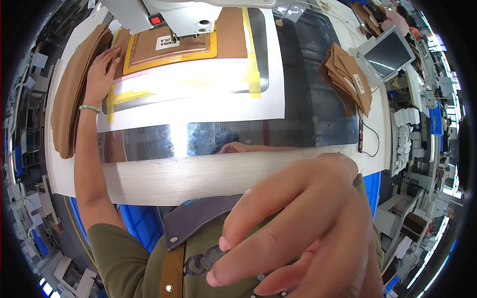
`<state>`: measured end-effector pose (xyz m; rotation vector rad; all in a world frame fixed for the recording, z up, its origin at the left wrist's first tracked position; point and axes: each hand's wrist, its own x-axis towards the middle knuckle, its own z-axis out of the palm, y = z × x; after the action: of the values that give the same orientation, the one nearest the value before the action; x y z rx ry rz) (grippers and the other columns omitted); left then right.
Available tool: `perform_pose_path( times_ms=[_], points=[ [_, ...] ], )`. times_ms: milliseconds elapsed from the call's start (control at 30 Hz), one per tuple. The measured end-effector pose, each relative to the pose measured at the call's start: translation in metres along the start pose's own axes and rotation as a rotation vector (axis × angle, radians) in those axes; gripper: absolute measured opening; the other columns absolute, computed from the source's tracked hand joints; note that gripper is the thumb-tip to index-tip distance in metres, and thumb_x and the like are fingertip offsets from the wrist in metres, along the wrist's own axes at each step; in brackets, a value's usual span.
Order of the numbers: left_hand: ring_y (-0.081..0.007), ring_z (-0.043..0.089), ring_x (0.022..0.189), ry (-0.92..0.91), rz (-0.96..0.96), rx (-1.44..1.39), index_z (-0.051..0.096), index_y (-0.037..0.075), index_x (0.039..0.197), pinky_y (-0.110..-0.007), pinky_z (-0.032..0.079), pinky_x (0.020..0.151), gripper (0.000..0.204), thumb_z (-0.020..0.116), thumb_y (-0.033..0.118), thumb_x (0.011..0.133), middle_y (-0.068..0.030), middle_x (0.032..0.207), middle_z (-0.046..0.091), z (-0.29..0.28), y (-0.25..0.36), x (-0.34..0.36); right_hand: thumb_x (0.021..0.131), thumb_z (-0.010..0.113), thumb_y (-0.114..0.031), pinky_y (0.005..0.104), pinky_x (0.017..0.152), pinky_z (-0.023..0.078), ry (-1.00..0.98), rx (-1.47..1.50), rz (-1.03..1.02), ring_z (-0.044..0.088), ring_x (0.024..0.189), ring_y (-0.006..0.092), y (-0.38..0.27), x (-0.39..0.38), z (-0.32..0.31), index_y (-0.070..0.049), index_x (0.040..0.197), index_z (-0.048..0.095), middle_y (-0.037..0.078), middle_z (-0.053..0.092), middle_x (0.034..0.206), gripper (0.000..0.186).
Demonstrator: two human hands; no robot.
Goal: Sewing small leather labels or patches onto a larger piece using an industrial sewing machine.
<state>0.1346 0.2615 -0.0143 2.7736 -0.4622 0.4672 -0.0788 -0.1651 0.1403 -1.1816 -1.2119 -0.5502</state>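
Observation:
My left hand [103,72], with a beaded bracelet at the wrist, lies by the left edge of a brown fabric panel [231,37], its fingers stretched out. A yellow frame [171,64] rests on this panel, just right of those fingers. Inside the frame a white label [167,42] sits below the head of a white sewing machine [191,17]. Large and close, my right hand [310,223] is raised in front of my body. Its fingers are loosely bent and apart, with nothing visible in them.
Folded brown fabric [74,99] is piled along the left side. Brown pieces with white labels [348,74] lie at the right, before a grey screen [388,53]. A slim red-and-black tool [360,134] is near the dark metal plate [308,89]. White sheeting [198,111] has yellow tape.

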Motion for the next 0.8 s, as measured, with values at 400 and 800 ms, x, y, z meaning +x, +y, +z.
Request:
perform_pose_path(
  times_ms=[400, 800],
  points=[
    [-0.0360, 0.052, 0.142, -0.046, 0.085, 0.180, 0.061, 0.003, 0.149, -0.042, 0.041, 0.122, 0.045, 0.056, 0.025, 0.109, -0.0109, 0.158, 0.057, 0.011, -0.010, -0.015, 0.095, 0.070, -0.016, 0.0547, 0.118, 0.038, -0.767, -0.898, 0.566, 0.052, 0.142, 0.0388, 0.072, -0.087, -0.062, -0.002, 0.143, 0.059, 0.022, 0.056, 0.151, 0.051],
    [-0.0342, 0.066, 0.116, 0.122, 0.148, 0.053, 0.071, 0.005, 0.134, -0.043, 0.053, 0.100, 0.036, 0.068, 0.019, 0.101, -0.0131, 0.128, 0.072, 0.047, 0.096, 0.013, 0.091, 0.076, -0.018, 0.0440, 0.097, 0.048, -0.629, -0.964, 0.550, 0.063, 0.111, 0.0285, 0.125, -0.101, -0.053, -0.002, 0.122, 0.067, 0.013, 0.064, 0.115, 0.036]
  ],
)
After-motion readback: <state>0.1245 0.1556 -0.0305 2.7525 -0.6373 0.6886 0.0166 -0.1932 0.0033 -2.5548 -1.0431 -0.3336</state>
